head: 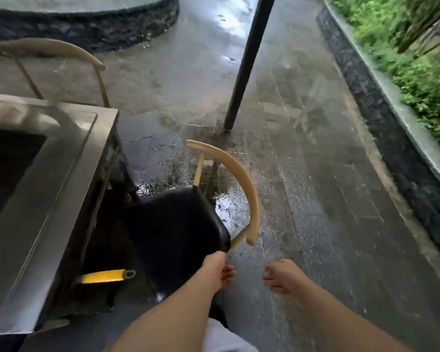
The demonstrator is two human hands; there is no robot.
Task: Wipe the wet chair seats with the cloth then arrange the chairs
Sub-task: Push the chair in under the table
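left hand (215, 271) grips chair (178, 224); no writing legible.

An outdoor dining terrace is showing here: rain-wet grey stone paving (315, 148) is glistening around a steel-topped counter (43, 174) with black-seated chairs with curved tan wooden backrests (178, 224), a black metal post (249, 62) is standing nearby, and green shrubs (404, 47) are growing behind a stone kerb (381, 80).
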